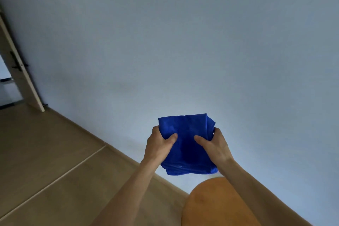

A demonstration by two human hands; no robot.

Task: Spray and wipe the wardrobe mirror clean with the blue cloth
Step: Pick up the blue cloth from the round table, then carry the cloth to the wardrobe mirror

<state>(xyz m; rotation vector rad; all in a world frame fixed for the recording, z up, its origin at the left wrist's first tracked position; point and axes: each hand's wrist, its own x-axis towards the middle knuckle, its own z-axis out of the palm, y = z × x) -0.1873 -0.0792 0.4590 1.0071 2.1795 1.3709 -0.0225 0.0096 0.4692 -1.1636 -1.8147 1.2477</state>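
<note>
A folded blue cloth (186, 145) is held in front of me, low in the view, between both hands. My left hand (158, 146) grips its left edge with the thumb pressed on top. On the right edge, my right hand (213, 146) holds it the same way, thumb over the fabric. No mirror, wardrobe or spray bottle shows in the view.
A plain pale wall (183, 42) fills most of the view. Beige floor tiles (55, 161) run along its base at lower left. An open door (20, 71) with a dark handle stands at far left. My knee (216, 205) shows at the bottom.
</note>
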